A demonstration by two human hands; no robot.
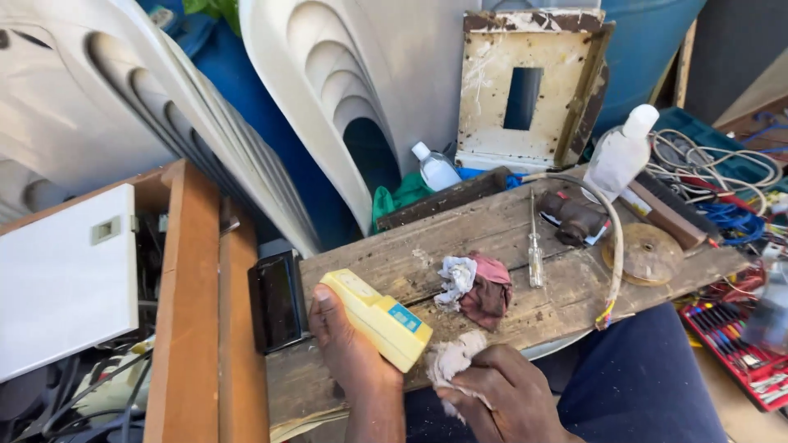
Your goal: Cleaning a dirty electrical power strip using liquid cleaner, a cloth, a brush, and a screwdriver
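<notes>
Left hand point(349, 344) grips a yellow handheld meter point(379, 318) over a worn plank point(509, 246) while right hand point(501, 394), closed on a white rag point(451, 358), wipes its end; steady holding seems needed.

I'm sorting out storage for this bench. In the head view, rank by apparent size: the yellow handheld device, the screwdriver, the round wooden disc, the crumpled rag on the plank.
1. Yellow handheld device, though it is nearest the camera.
2. Round wooden disc and crumpled rag: too alike to rank.
3. Screwdriver, long but very thin.
</notes>
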